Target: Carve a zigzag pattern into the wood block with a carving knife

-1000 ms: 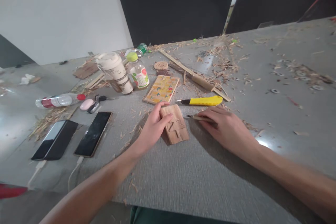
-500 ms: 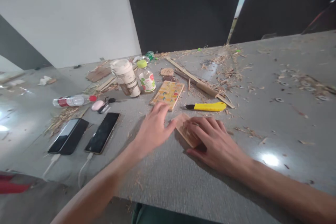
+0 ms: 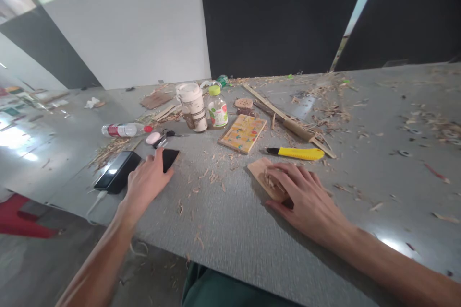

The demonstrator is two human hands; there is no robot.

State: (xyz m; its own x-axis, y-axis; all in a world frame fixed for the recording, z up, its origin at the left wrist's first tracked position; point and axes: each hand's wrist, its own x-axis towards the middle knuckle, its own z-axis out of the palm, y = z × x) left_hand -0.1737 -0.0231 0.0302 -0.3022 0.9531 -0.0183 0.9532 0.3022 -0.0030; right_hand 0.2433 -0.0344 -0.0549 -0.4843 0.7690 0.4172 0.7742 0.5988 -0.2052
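Observation:
My right hand (image 3: 298, 196) lies over a small carved piece of wood (image 3: 256, 169), its fingers curled across the top and the thumb at the near side. Part of that wood is hidden under the fingers. My left hand (image 3: 149, 180) is over a black phone (image 3: 170, 158), fingers and thumb apart; whether it touches the phone I cannot tell. Most of the phone is covered by the hand. Just beyond the carved wood are a yellow utility knife (image 3: 300, 153) and a patterned flat board (image 3: 244, 133).
A second dark device (image 3: 117, 172) with a white cable (image 3: 94, 205) is left of my hand. Farther back stand a paper cup (image 3: 194, 108) and a green-capped bottle (image 3: 218, 108). A red-capped bottle (image 3: 126, 129) lies sideways. Bamboo strips and wood shavings (image 3: 214, 176) litter the grey table (image 3: 230, 230).
My left hand has moved away from beside the carved wood, leftward to the phone. My right hand stays on the wood. The view has shifted left.

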